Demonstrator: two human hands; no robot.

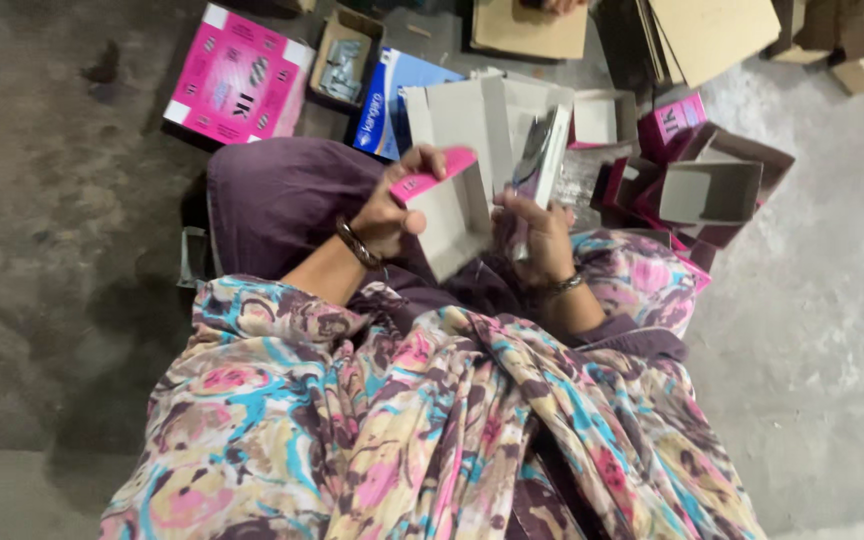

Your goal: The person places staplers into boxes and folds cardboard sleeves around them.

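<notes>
At frame centre, our left hand [389,215] has its grip clenched on a pink box [447,205]. Our right hand [542,235] grasps a flat pack [542,160] beside it. More boxes [712,190] lie on the floor [52,250] upper right.

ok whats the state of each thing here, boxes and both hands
left hand: gripping the pink-edged carton
pink-edged carton: open, grey inside showing, held above the lap
right hand: holding a packaged item
packaged item: upright, partly out of its sleeve
large pink box: closed, flat on the floor
blue box: lying tilted
open cartons: empty, piled at right
</notes>
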